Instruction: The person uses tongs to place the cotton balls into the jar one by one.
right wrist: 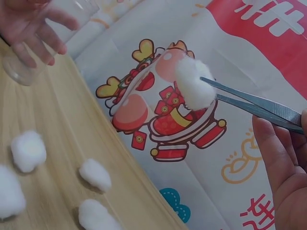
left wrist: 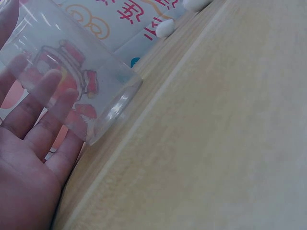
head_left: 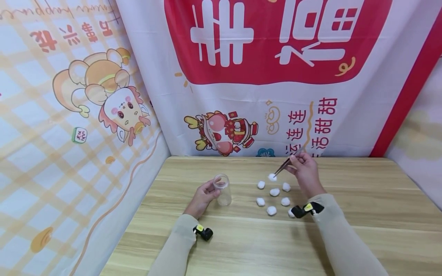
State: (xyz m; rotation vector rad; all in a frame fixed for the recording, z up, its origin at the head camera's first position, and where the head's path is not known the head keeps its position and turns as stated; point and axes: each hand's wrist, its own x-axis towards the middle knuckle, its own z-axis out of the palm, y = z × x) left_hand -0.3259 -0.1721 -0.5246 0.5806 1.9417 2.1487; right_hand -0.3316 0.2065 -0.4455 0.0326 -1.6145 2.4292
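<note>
My left hand [head_left: 203, 197] holds a clear plastic jar [head_left: 225, 195] by its upper part. Its open mouth faces up, and nothing shows inside. Through the clear wall in the left wrist view, the fingers [left wrist: 50, 103] appear along the jar's far side. A pair of metal tweezers [right wrist: 259, 103] is pinched in my right hand [head_left: 306, 172]. At the tweezers' tips is a white cotton ball [right wrist: 194, 84], seen in the right wrist view above the tabletop's edge. Several other cotton balls [head_left: 274, 192] lie spread on the table between the two hands.
The wood-grain table [head_left: 241, 245] meets a printed cloth backdrop [head_left: 262, 115] along its far edge. Another printed cloth [head_left: 86, 172] rises along the left side. One cotton ball [head_left: 291, 213] is partly hidden behind the right wrist camera [head_left: 304, 210].
</note>
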